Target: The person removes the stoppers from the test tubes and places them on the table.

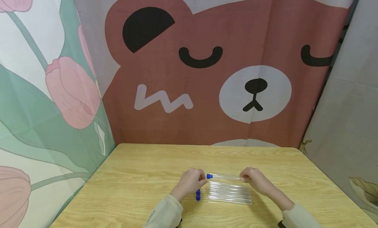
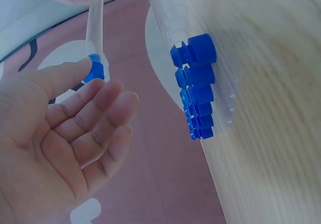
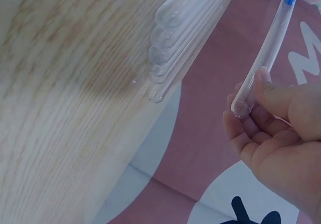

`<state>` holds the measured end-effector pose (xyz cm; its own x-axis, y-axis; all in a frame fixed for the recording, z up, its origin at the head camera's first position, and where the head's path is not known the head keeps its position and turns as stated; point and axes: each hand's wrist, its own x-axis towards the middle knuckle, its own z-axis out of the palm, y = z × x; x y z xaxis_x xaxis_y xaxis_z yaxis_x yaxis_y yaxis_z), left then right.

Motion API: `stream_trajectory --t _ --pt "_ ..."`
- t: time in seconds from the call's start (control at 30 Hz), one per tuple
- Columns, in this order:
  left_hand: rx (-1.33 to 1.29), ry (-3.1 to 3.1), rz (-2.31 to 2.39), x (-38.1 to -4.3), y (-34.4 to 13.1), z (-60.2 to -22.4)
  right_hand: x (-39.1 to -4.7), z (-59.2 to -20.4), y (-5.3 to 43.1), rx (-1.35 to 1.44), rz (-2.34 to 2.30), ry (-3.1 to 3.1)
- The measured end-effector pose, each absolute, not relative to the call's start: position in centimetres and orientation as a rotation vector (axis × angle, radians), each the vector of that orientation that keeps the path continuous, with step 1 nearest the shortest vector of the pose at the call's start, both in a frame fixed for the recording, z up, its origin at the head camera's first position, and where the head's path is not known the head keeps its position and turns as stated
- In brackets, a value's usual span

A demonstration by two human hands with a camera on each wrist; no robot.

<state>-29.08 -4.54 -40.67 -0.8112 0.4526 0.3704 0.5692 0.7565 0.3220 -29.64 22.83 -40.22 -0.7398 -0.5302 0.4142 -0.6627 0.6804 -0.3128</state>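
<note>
Between the two hands, a clear test tube (image 1: 225, 177) with a blue cap (image 1: 209, 176) in its left end is held above the table. My right hand (image 1: 258, 180) pinches the tube's rounded end with thumb and fingers, as the right wrist view shows. My left hand (image 1: 190, 182) is beside the capped end, its fingers loosely bent; the head view shows a small gap to the cap. Several clear test tubes (image 1: 229, 192) lie side by side on the table, nearer the person. Left of them stand several loose blue caps (image 2: 203, 50) in a row, partly behind the left hand in the head view.
The wood-grain table (image 1: 141, 175) reaches back to a hanging cloth (image 1: 206, 123) with a bear print. A tulip-print cloth (image 1: 44, 106) hangs at the left and a pale cloth (image 1: 348, 123) at the right.
</note>
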Motion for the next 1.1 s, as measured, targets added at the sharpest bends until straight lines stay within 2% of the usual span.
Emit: stream_trajectory --t 0.9,1.1 --pt "-0.891 -2.651 -0.566 -29.15 -4.33 -40.8 -29.04 -40.62 21.93 1.051 0.724 -2.485" --pt "-0.867 -2.654 -0.314 -28.79 -4.18 -40.69 -29.02 -40.77 21.84 1.074 0.78 -2.516"
